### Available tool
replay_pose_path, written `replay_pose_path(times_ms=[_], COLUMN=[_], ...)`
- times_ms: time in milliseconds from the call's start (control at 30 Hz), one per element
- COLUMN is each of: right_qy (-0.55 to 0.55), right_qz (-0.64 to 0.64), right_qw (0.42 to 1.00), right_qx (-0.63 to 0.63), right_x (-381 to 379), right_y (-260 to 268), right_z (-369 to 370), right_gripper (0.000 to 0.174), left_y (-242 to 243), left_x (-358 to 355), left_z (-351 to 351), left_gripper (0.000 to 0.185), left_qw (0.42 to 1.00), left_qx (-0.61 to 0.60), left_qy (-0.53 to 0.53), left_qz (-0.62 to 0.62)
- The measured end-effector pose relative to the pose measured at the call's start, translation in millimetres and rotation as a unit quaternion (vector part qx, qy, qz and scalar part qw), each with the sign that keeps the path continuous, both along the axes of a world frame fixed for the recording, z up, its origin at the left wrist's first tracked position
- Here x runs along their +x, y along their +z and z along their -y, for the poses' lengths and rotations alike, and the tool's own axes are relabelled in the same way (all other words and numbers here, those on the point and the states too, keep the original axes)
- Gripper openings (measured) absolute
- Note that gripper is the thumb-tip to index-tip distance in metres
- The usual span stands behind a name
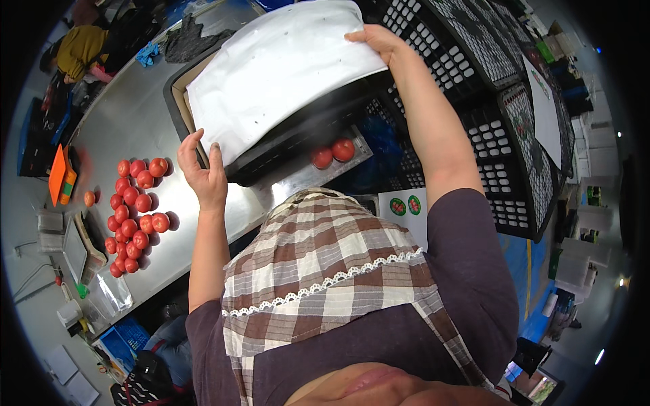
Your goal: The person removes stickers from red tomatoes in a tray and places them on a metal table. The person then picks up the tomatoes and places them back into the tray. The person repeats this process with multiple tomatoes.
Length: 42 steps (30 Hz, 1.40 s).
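A white sheet [284, 71] lies bowed over a black crate [284, 137], hiding most of the inside. Cardboard lining [183, 96] shows along the crate's left wall. My right hand [378, 43] grips the sheet at its right edge, one finger lying on top. At the near left corner of the crate is my left hand [203, 170], its thumb and fingers apart; whether it touches the rim is hard to tell. Left of this hand, several red tomatoes [129, 198] are grouped on the metal table [203, 254]. Two more tomatoes [332, 153] sit below the crate's near side.
Stacked black crates [492, 167] stand close on the right. A dark plastic bag [193, 40] and a blue glove [147, 54] lie at the table's far side. An orange object [58, 175] and a tray-like device [76, 248] are at left. A co-worker [81, 51] is at upper left.
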State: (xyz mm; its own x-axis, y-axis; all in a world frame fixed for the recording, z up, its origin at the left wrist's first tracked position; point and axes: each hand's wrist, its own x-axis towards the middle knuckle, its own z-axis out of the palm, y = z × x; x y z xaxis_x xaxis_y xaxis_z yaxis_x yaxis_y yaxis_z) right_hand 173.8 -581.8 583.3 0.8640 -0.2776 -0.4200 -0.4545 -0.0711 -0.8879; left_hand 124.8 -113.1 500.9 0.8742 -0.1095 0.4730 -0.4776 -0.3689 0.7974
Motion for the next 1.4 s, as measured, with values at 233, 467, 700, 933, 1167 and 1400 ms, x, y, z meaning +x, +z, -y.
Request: replay_pose_path(times_ms=[233,467,700,933,1167,1400], right_qy=[-0.025,-0.18,-0.507,-0.67,-0.572,-0.304], right_qz=[0.096,0.25,0.33,0.395,-0.172,-0.184], right_qw=[0.993,0.951,0.789,0.619,0.735,0.615], right_qx=[0.066,0.011,-0.108,-0.107,-0.321,-0.704], right_x=[-38.8,-136.7,-297.0,-423.6,-532.9,-421.7], right_y=[55.7,102.5,175.9,218.3,212.1,237.4], right_z=[31.2,140.7,292.8,344.9,413.1,317.3], right_gripper=[0.045,0.039,0.034,0.06,0.109,0.059], left_y=[-56.3,-90.6,-92.2,-90.6,-99.4,-60.1], left_x=[36.0,73.7,91.9,99.3,105.0,75.3], left_z=[-22.9,-57.3,-81.0,-98.1,-107.3,-82.5], left_gripper=[0.038,0.037,0.034,0.036,0.035,0.028], left_qw=[0.998,0.994,0.993,0.988,0.984,0.971], left_qx=[-0.019,-0.003,0.013,0.135,0.11,0.215], left_qy=[0.016,-0.004,-0.01,0.04,0.041,0.091], left_qz=[-0.052,-0.109,-0.12,-0.061,-0.134,-0.05])
